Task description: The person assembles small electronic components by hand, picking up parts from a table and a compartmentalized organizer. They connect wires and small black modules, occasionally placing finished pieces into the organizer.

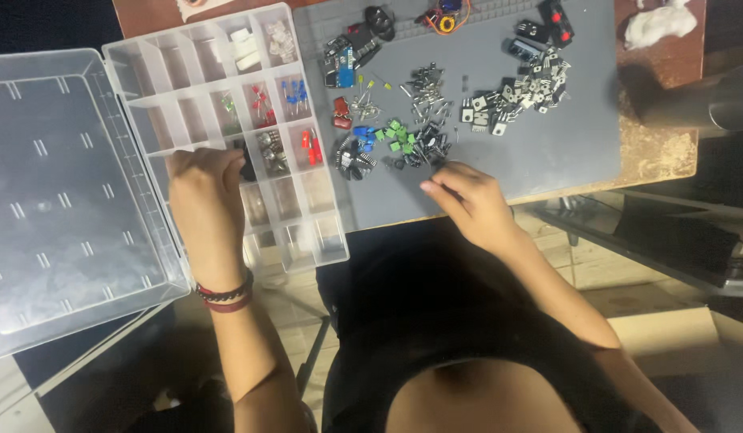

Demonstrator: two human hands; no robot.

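I see a brown counter (668, 152) carrying a grey mat (548, 144) strewn with small electronic parts (423, 120). My left hand (204, 200) rests over the clear compartment box (227, 136), its fingers curled on a small black part (248, 160) at a middle compartment. My right hand (471, 200) sits at the mat's near edge, fingers pinched together; whether they grip anything, I cannot tell.

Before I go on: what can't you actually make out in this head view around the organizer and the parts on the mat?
- Left hand: covers one compartment of the clear organizer box; the dark thing at its fingers cannot be identified.
- Right hand: fingertips pinched by the small dark parts; whether they hold anything is too small to tell.
- Top edge: cuts off the wire bundle on the grey mat.
- White lump: blurred.
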